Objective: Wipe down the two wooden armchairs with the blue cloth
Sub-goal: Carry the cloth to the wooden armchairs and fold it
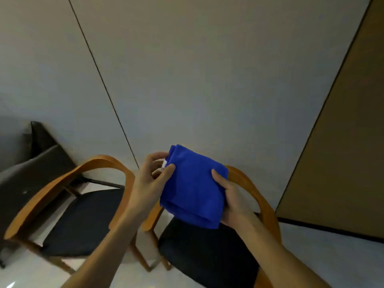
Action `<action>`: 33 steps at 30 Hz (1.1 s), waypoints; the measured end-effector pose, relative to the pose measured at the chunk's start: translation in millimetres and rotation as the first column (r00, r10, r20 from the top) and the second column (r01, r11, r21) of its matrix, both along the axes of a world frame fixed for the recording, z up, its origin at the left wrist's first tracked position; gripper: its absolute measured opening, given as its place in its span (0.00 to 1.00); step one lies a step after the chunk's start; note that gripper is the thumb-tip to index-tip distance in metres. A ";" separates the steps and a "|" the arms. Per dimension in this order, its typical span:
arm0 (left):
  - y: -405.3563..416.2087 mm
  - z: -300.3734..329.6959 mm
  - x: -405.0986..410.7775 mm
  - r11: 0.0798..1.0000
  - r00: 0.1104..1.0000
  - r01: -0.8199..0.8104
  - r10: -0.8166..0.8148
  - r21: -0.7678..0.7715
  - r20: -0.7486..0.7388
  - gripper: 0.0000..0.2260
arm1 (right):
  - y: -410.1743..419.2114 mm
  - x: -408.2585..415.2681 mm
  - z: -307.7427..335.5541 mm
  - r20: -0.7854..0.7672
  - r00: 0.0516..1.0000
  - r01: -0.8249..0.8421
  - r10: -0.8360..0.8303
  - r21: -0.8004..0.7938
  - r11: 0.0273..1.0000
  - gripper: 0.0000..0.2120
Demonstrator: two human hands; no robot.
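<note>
Grey wall (187,69) filled most of the view, a thin dark seam (99,75) running down it at a slant. A tan panel (342,142) stood to the right, dark trim along its bottom edge. Pale glossy floor (332,256) below.

Left armchair (68,177): curved wooden back and arm rail, black seat pad, wooden legs on the floor. Right armchair (249,188) just beside it, same build, black seat; its back rail was mostly hidden behind my hands and the cloth. The two chairs' near arms stood close together, a narrow gap between them. A dark grey sofa (27,179) sat behind the left armchair at the far left, a dark cushion (41,138) propped against the wall above it.

Both my forearms came up from the bottom edge, over the right chair's seat. Blue cloth (193,188), folded into a thick pad, was held in the air between my hands, above the right armchair, touching neither chair. My right hand (232,198) gripped its right edge, thumb on top, fingers curled under. My left hand (153,179) pinched the upper left corner, thumb pressed on the fabric by a small white tag (163,166). Print on tag too small to read.
</note>
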State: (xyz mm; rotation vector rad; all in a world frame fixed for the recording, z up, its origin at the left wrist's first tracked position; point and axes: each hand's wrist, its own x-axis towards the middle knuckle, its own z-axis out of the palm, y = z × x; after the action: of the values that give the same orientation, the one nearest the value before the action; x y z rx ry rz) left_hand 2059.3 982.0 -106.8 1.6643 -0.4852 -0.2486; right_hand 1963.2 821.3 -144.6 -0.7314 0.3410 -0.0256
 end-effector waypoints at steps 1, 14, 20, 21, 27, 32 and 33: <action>-3.0 -1.6 6.7 1.000 1.000 0.022 -0.022 0.002 -0.003 0.11 | -0.6 4.5 -2.0 -0.011 1.000 0.021 -0.021 0.011 1.000 0.18; -23.6 -29.4 89.8 0.944 0.944 0.328 -0.328 -0.024 -0.021 0.16 | 26.3 29.9 -24.0 -0.010 0.930 0.367 -0.368 0.099 0.925 0.17; -11.8 -56.0 124.4 0.881 0.881 0.473 -0.473 -0.007 -0.007 0.19 | 60.6 46.3 -49.4 0.020 0.866 0.497 -0.499 0.071 0.865 0.15; -8.6 -62.7 127.2 0.876 0.876 0.482 -0.482 -0.010 -0.005 0.18 | 66.4 49.0 -55.1 0.024 0.860 0.506 -0.510 0.084 0.858 0.15; 12.6 -138.1 126.6 0.865 0.864 0.497 -0.501 -0.070 -0.049 0.14 | 92.1 57.1 -130.9 0.008 0.868 0.495 -0.496 0.047 0.867 0.19; 15.6 -241.6 115.3 0.865 0.864 0.494 -0.500 -0.089 -0.064 0.13 | 100.7 48.3 -232.8 0.060 0.853 0.517 -0.518 0.029 0.855 0.27; 14.4 -263.5 113.5 0.861 0.861 0.499 -0.505 -0.095 -0.056 0.14 | 100.9 45.2 -250.5 0.068 0.842 0.536 -0.536 0.016 0.844 0.25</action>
State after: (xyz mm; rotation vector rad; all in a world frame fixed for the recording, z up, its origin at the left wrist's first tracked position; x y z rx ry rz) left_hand 2172.8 996.4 -370.4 1.4201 -0.8582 -0.6708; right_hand 2008.4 922.2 -395.2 -0.6170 0.4711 -0.5860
